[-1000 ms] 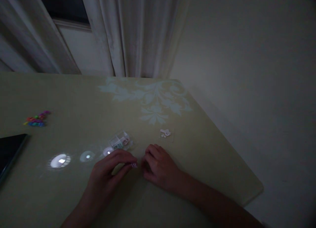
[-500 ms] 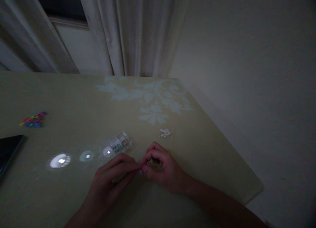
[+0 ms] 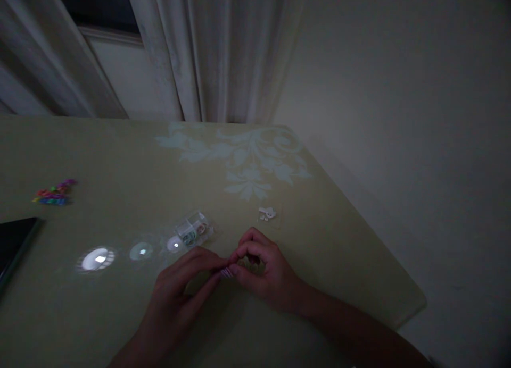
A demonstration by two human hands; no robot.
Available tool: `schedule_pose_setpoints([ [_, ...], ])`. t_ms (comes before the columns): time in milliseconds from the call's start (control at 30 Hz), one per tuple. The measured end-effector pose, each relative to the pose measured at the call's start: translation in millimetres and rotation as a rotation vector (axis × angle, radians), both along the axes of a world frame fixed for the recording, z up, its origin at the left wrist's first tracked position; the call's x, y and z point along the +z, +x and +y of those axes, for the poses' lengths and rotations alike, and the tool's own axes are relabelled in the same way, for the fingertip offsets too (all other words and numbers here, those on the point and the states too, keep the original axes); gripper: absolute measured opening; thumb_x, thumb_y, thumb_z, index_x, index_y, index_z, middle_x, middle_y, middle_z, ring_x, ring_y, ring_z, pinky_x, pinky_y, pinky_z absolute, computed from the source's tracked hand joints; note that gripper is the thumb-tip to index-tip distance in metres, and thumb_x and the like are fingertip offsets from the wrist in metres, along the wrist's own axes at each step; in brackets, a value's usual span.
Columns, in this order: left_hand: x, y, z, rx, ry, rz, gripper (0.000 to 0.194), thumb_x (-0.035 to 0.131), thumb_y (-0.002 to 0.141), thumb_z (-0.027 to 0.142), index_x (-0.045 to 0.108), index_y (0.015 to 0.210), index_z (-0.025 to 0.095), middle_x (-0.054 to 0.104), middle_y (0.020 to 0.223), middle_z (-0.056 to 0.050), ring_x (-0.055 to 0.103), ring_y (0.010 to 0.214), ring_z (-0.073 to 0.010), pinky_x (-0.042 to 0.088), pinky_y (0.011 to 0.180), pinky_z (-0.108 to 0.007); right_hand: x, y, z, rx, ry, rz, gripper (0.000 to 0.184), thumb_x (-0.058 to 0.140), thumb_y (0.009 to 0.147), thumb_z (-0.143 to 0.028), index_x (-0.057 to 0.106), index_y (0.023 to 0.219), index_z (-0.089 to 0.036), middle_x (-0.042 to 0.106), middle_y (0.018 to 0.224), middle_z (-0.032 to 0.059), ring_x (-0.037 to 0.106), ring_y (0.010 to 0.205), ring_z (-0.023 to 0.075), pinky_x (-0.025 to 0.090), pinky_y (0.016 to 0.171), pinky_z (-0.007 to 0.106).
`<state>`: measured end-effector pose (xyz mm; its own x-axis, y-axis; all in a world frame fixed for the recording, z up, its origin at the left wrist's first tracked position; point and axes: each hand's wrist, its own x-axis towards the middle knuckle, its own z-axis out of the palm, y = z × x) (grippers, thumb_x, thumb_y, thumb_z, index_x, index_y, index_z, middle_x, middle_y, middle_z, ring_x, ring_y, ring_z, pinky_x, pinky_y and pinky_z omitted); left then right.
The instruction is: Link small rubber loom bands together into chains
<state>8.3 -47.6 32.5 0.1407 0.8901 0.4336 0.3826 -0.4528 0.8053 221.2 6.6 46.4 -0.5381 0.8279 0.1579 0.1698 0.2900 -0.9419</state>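
Note:
My left hand [image 3: 179,285] and my right hand [image 3: 263,267] meet fingertip to fingertip above the table. Pinched between them is a small pale striped piece [image 3: 226,273], partly covered by the fingers and too small to name exactly. Both hands are closed on it, thumbs against forefingers. Just beyond my left hand lies a clear compartment box [image 3: 195,227] holding several small bands or rings, some greenish and some pinkish. Past my right hand's knuckles are small white pieces [image 3: 267,213] on what looks like a clear sheet.
A heap of small bright-coloured pieces [image 3: 55,194] lies at the left of the table [image 3: 120,160]. A dark flat device [image 3: 18,243] sits at the left edge. Bright round reflections mark the tabletop. Curtains [image 3: 227,54] hang behind, and a wall [image 3: 391,118] stands to the right.
My left fingers have shifted slightly and arch apart more from the thumb, so more of the striped piece shows. Both hands stay in nearly the same place.

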Motion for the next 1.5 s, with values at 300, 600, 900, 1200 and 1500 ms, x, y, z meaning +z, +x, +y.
schedule_pose_setpoints([
  [300, 2.5, 0.4, -6.6, 0.059, -0.039, -0.027, 0.019, 0.069, 0.096, 0.014, 0.073, 0.107, 0.029, 0.076, 0.098, 0.001, 0.073, 0.091, -0.0135, 0.059, 0.081, -0.022, -2.0, 3.0, 3.4, -0.053, 0.098, -0.045, 0.008, 0.075, 0.094, -0.024, 0.079, 0.101, -0.023, 0.058, 0.096, 0.0014, 0.059, 0.086, 0.0145, 0.048, 0.075, 0.027],
  [600, -3.2, 1.7, -9.5, 0.129, -0.136, -0.157, 0.015, 0.070, 0.096, 0.017, 0.075, 0.104, 0.029, 0.080, 0.100, 0.002, 0.077, 0.095, -0.0150, 0.062, 0.085, -0.024, -4.6, 18.5, 24.0, 0.078, 0.220, -0.432, 0.014, 0.086, 0.086, -0.019, 0.077, 0.097, -0.019, 0.062, 0.100, 0.0041, 0.063, 0.095, 0.0191, 0.051, 0.083, 0.030],
  [900, 4.0, -2.0, -4.1, 0.080, -0.033, -0.082, 0.021, 0.073, 0.093, 0.014, 0.079, 0.104, 0.031, 0.081, 0.097, 0.002, 0.077, 0.089, -0.0149, 0.062, 0.079, -0.023, -3.9, 18.4, 22.7, 0.109, 0.234, -0.403, 0.011, 0.080, 0.088, -0.013, 0.079, 0.095, -0.022, 0.062, 0.100, 0.0036, 0.063, 0.096, 0.0187, 0.050, 0.084, 0.030],
  [1200, 3.4, 2.3, 0.6, -0.038, 0.022, -0.041, 0.028, 0.069, 0.095, 0.010, 0.079, 0.110, 0.030, 0.080, 0.091, 0.000, 0.077, 0.080, -0.0139, 0.061, 0.071, -0.018, 4.3, 7.9, 12.4, 0.040, -0.039, -0.034, 0.005, 0.081, 0.087, -0.022, 0.081, 0.092, -0.022, 0.063, 0.084, -0.0003, 0.059, 0.077, 0.0134, 0.044, 0.066, 0.024],
  [1500, -8.9, -0.5, -7.6, 0.002, 0.131, 0.182, 0.032, 0.059, 0.102, 0.014, 0.077, 0.120, 0.032, 0.076, 0.101, -0.002, 0.075, 0.085, -0.0132, 0.057, 0.075, -0.018, -8.6, 4.8, 9.0, 0.036, -0.159, 0.012, 0.009, 0.081, 0.084, -0.026, 0.084, 0.090, -0.020, 0.063, 0.082, 0.0003, 0.054, 0.069, 0.0116, 0.037, 0.058, 0.024],
])
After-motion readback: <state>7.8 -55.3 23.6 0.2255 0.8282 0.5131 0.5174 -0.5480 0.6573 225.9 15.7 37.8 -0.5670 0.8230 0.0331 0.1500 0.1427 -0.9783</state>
